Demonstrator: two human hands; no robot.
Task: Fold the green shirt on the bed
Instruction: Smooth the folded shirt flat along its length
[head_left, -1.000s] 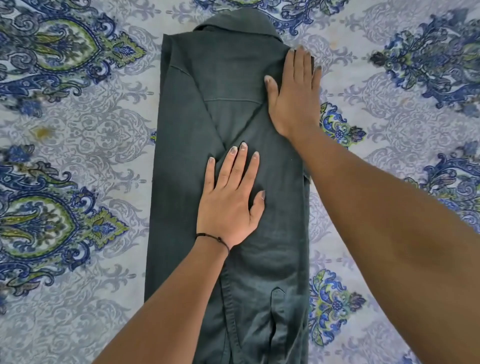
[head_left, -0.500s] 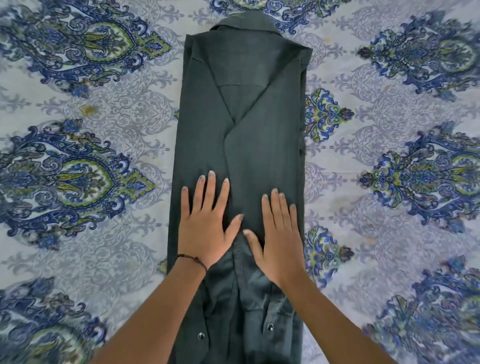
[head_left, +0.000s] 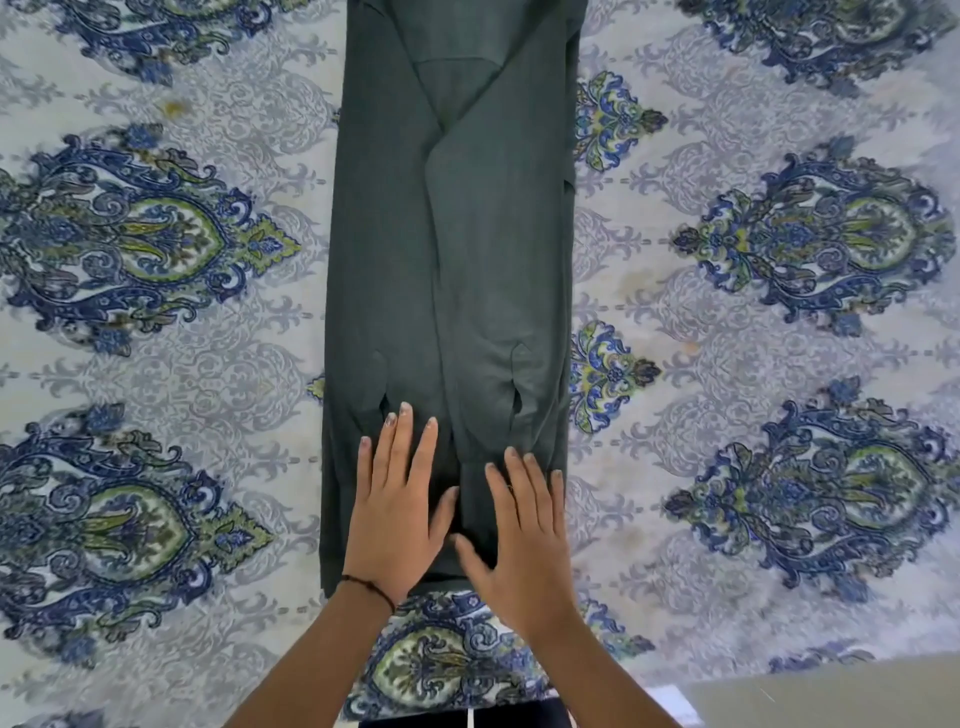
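Note:
The green shirt (head_left: 452, 249) lies flat on the bed, folded lengthwise into a long narrow strip that runs from the top edge of the view down to its hem near me. Both sleeves are folded inward along its length, their cuffs showing low on the strip. My left hand (head_left: 397, 512) rests flat on the lower left part of the shirt, fingers spread, a thin dark band on its wrist. My right hand (head_left: 524, 540) lies flat beside it on the lower right part, over the hem. The collar end is cut off by the top of the view.
The bed is covered by a pale sheet (head_left: 156, 364) with blue and green paisley motifs on both sides of the shirt. The bed's near edge and a strip of beige floor (head_left: 831, 696) show at the bottom right.
Both hands have slid down the shirt from its upper and middle part to the hem, staying flat on the cloth. The view has shifted toward the lower end of the shirt.

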